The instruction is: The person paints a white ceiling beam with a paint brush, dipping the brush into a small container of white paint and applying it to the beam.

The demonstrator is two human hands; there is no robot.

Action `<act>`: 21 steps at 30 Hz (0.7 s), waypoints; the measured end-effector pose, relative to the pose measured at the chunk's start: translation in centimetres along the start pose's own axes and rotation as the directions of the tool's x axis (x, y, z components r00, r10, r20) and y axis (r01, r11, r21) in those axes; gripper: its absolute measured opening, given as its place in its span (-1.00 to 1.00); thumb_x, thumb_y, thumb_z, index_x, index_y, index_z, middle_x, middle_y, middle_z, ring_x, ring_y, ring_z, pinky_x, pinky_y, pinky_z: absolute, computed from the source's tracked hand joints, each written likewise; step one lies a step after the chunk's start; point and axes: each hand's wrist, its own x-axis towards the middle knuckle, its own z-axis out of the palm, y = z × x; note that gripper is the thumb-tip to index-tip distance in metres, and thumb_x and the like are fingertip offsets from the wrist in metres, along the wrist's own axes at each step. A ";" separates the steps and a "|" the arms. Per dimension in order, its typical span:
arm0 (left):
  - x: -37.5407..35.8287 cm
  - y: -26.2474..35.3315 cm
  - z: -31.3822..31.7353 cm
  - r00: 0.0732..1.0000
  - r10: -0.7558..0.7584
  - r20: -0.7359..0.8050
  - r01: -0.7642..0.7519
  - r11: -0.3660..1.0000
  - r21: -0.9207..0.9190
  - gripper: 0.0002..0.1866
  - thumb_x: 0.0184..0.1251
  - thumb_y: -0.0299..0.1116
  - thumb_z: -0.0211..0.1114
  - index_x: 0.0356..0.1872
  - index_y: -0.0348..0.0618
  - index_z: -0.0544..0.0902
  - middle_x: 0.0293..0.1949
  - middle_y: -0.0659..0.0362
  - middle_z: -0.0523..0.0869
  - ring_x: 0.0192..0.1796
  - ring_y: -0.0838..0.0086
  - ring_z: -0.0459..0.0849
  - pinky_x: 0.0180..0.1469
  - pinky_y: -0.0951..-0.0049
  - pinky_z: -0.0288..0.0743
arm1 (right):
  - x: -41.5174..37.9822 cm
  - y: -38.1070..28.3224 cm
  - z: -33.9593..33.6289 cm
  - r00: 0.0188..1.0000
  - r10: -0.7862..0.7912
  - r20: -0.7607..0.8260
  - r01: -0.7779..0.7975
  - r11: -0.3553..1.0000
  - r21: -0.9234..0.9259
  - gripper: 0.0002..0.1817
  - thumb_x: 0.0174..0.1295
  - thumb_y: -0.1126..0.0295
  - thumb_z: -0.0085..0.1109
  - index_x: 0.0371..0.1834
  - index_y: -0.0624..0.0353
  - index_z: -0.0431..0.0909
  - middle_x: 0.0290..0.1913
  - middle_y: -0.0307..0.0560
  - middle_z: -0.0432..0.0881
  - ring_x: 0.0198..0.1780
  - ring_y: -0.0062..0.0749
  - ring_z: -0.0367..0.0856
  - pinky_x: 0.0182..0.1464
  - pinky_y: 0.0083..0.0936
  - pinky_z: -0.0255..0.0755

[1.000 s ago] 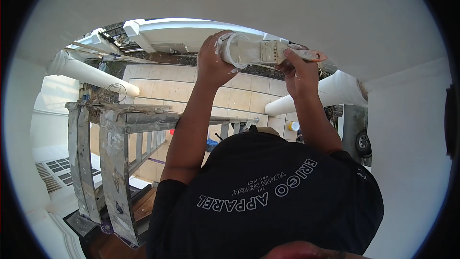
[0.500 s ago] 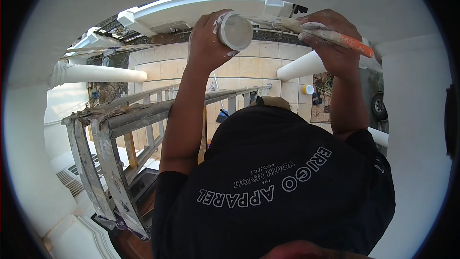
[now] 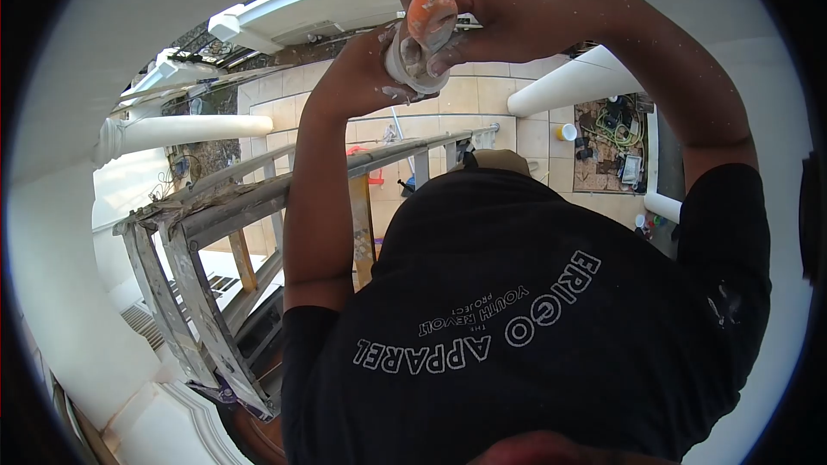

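My left hand [image 3: 355, 73] is wrapped round a small translucent plastic cup [image 3: 417, 79], with white paint smears on the fingers. Over the cup, my right hand [image 3: 482, 13] grips a paintbrush by its paint-spattered orange-tipped handle [image 3: 432, 13]. The brush points down into the cup, so its bristles are hidden. Both hands are close together, raised in front of my chest.
A paint-stained metal stepladder [image 3: 233, 207] stands at my left. Below is a tiled floor [image 3: 474, 96] with a yellow-and-white tub [image 3: 566, 133]. White columns [image 3: 564, 86] rise at both sides, and pale walls surround me closely. Coiled hose [image 3: 618, 129] and clutter lie at the right.
My right hand has moved left and turned, bringing the paintbrush from beside the cup down into it. My left hand still holds the cup, slightly lower and further left.
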 end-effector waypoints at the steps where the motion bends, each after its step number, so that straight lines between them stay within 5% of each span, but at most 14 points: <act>1: 0.0 0.1 -0.1 1.000 0.000 0.000 0.000 1.000 0.004 -0.24 -0.40 -0.25 0.71 0.00 -0.25 0.63 -0.14 0.01 0.76 -0.07 0.15 0.75 0.04 0.27 0.57 | 0.2 0.0 0.0 0.994 0.103 0.042 -0.100 0.993 -0.068 -0.87 0.12 0.43 0.27 -0.29 0.21 0.59 -0.38 0.01 0.65 -0.32 -0.11 0.63 -0.27 -0.30 0.45; 6: 0.1 1.4 -0.6 0.980 -0.197 0.008 0.195 0.977 0.090 -0.23 -0.44 -0.22 0.69 -0.02 -0.27 0.63 -0.19 -0.01 0.77 -0.12 0.13 0.76 0.04 0.27 0.57 | 0.3 1.0 0.0 0.893 0.450 0.029 -0.447 0.891 -0.075 -0.78 0.12 0.36 0.31 -0.23 0.24 0.62 -0.45 -0.01 0.66 -0.34 -0.27 0.64 -0.23 -0.32 0.46; 9: 0.1 0.6 -0.4 0.995 -0.049 -0.082 0.067 0.970 0.233 -0.24 -0.40 -0.22 0.68 0.00 -0.24 0.62 -0.16 -0.04 0.76 -0.09 0.09 0.75 0.04 0.24 0.57 | -0.4 3.2 0.3 0.807 0.571 -0.150 -0.578 0.816 -0.008 -0.78 0.18 0.36 0.30 -0.19 0.27 0.64 -0.43 -0.10 0.67 -0.33 -0.40 0.63 -0.25 -0.38 0.47; 10: 0.1 0.7 -0.3 0.996 -0.047 -0.082 0.066 0.969 0.238 -0.24 -0.40 -0.22 0.68 0.00 -0.24 0.62 -0.16 -0.04 0.76 -0.09 0.09 0.75 0.04 0.24 0.57 | -1.1 4.8 0.5 0.746 0.638 -0.191 -0.578 0.763 0.288 -0.81 0.21 0.36 0.29 -0.21 0.25 0.64 -0.41 -0.13 0.66 -0.33 -0.40 0.62 -0.24 -0.40 0.48; 11: 0.0 0.9 -0.1 0.991 -0.024 -0.135 0.057 0.967 0.247 -0.25 -0.37 -0.22 0.66 0.02 -0.21 0.61 -0.15 -0.04 0.76 -0.08 0.07 0.74 0.05 0.23 0.56 | -1.9 6.1 1.0 0.678 0.707 -0.200 -0.513 0.651 0.560 -0.84 0.23 0.37 0.28 -0.22 0.23 0.64 -0.40 -0.16 0.66 -0.34 -0.41 0.60 -0.24 -0.42 0.48; 12: -0.1 1.0 0.0 0.982 0.001 -0.187 0.048 0.966 0.256 -0.27 -0.34 -0.23 0.65 0.03 -0.18 0.61 -0.13 -0.04 0.76 -0.06 0.04 0.73 0.05 0.21 0.56 | -3.0 7.2 1.6 0.681 0.703 -0.204 -0.509 0.655 0.558 -0.84 0.23 0.37 0.28 -0.22 0.23 0.64 -0.40 -0.16 0.66 -0.34 -0.41 0.60 -0.24 -0.42 0.48; 14: -0.2 0.1 0.2 0.981 0.007 -0.193 0.050 0.957 0.285 -0.28 -0.29 -0.22 0.64 0.05 -0.12 0.60 -0.09 -0.01 0.74 -0.02 0.03 0.71 0.06 0.20 0.56 | -5.0 9.2 3.1 0.656 0.716 -0.241 -0.211 0.479 0.852 -0.72 0.18 0.27 0.38 -0.15 0.20 0.64 -0.23 -0.14 0.70 -0.25 -0.50 0.65 -0.34 -0.61 0.43; 16: -0.2 -0.5 0.5 0.955 -0.034 -0.294 0.125 0.947 0.296 -0.28 -0.28 -0.23 0.64 0.06 -0.12 0.58 -0.06 -0.01 0.73 0.01 0.03 0.70 0.06 0.19 0.56 | -5.4 10.2 5.3 0.508 0.802 -0.314 0.004 0.363 0.932 -0.77 0.26 0.27 0.34 -0.17 0.18 0.63 -0.36 -0.23 0.66 -0.43 -0.67 0.56 -0.46 -0.68 0.42; 18: -0.2 -0.1 0.3 0.954 -0.038 -0.296 0.130 0.945 0.299 -0.22 -0.23 -0.15 0.70 0.09 -0.21 0.55 -0.05 0.00 0.73 0.02 0.20 0.72 0.08 0.27 0.57 | -5.8 9.5 6.5 0.413 0.852 -0.321 0.225 0.247 0.943 -0.79 0.25 0.30 0.34 -0.21 0.18 0.60 -0.37 -0.19 0.66 -0.43 -0.59 0.58 -0.45 -0.67 0.50; 21: 0.0 -0.2 0.5 0.900 -0.063 -0.432 0.165 0.965 0.203 -0.20 -0.24 -0.13 0.72 0.08 -0.21 0.53 -0.05 0.00 0.72 0.01 0.20 0.72 0.07 0.25 0.58 | -6.9 10.0 6.9 0.378 0.856 -0.353 0.440 0.169 0.882 -0.85 0.25 0.38 0.34 -0.23 0.18 0.59 -0.32 -0.13 0.66 -0.43 -0.51 0.63 -0.43 -0.62 0.58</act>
